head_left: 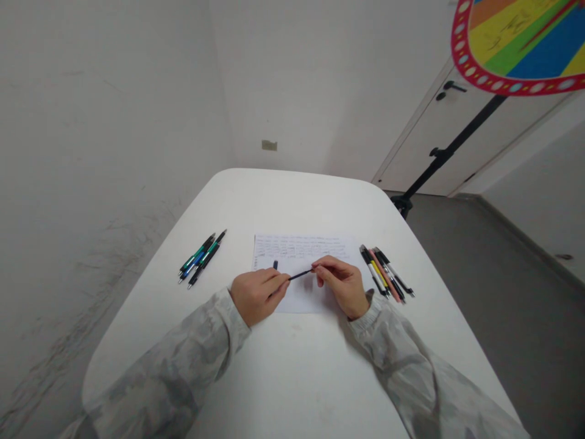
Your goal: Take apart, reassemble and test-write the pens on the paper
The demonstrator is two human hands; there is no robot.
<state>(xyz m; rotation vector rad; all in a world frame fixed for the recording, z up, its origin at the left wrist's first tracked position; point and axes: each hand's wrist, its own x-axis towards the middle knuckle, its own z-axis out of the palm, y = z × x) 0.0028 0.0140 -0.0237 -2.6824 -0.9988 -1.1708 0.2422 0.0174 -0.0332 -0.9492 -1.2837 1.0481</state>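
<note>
A thin dark rod (300,275), which looks like a pen refill, spans the gap between my two hands over the written paper (292,303). My left hand (259,296) is closed on its left end. Thumb and fingertips of my right hand (340,284) pinch the other end. Just above the left hand's knuckles a short dark piece (275,264) shows; I cannot tell whether it is held or lies on the sheet. Lines of handwriting cover the upper part of the paper, and both hands partly hide the rest.
Several dark, green and blue pens (201,259) lie on the left of the white table (292,372). Beside my right wrist is another group of pens (386,274), white, yellow, pink and black. A colourful wheel (516,46) on a black stand (450,149) rises beyond the table's right side.
</note>
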